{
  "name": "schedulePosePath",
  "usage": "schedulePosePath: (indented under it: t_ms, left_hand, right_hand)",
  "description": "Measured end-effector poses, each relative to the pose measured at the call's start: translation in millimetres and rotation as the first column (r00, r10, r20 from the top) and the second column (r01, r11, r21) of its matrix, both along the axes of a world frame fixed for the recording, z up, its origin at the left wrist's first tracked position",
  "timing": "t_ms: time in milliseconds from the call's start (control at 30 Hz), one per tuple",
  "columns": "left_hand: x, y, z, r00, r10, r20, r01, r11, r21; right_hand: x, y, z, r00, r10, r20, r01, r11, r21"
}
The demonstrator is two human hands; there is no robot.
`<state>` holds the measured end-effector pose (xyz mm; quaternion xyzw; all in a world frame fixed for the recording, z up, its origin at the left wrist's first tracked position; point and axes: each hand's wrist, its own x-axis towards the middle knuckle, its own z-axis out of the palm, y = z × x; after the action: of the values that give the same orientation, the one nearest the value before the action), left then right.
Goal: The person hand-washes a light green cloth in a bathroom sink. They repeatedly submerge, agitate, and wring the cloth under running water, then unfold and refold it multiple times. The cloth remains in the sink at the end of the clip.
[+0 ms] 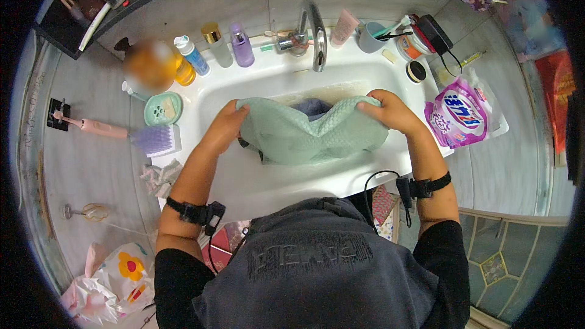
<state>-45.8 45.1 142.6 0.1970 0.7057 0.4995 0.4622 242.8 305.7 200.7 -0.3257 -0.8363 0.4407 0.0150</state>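
Note:
A light green textured cloth is stretched between my two hands over the white washbasin. My left hand pinches its left upper corner, thumb on top. At the right upper corner, my right hand grips the cloth in the same way. The cloth sags in the middle. Behind it, a dark blue-grey cloth shows in the basin, partly hidden, near some cloudy, sudsy water. A dark edge of fabric also peeks out below my left hand. The chrome faucet arches over the basin's back edge.
Bottles, including a purple bottle, line the back rim. A green soap dish and a purple-bristled brush lie left. A grey cup with toothbrushes, a round black-lidded jar and a purple detergent pouch stand right.

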Motion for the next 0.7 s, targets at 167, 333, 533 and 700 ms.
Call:
schedulePosePath:
  t_ms: [167,333,533,700]
  left_hand:
    - [1,47,-57,0.908,-0.005,-0.42,-0.013,0.999,-0.042]
    - [30,99,-92,0.462,-0.316,-0.829,0.432,0.896,-0.101]
    - [70,114,-163,0.154,-0.419,-0.895,0.581,0.771,-0.261]
    - [78,113,-188,0.201,-0.36,-0.911,0.538,0.818,-0.205]
  right_hand:
    - [-33,16,-47,0.996,-0.067,0.054,0.053,0.971,0.234]
    - [-62,23,-125,0.976,0.129,0.177,-0.192,0.891,0.412]
    - [-74,-16,-186,0.832,0.199,0.518,-0.385,0.879,0.281]
    - [-76,-21,-198,0.728,0.171,0.664,-0.478,0.821,0.313]
